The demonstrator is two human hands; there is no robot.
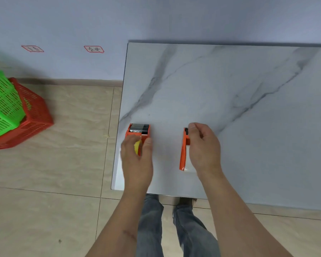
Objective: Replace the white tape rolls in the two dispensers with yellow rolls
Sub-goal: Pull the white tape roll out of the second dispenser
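Two orange tape dispensers stand on the marble table (230, 101) near its front left corner. My left hand (137, 156) is wrapped over the left dispenser (139, 129), whose metal cutter end points away from me. A yellow roll (137, 147) shows between my thumb and fingers inside that dispenser. My right hand (202, 147) covers the right dispenser (183, 151) from the right side, fingers curled over its top. A bit of white shows beside its orange wall; the roll inside is mostly hidden.
A green basket (4, 101) sits tilted inside a red basket (35, 112) on the tiled floor at the left. Two red-framed labels (94, 49) are stuck on the wall. My legs stand at the table's front edge (174, 194).
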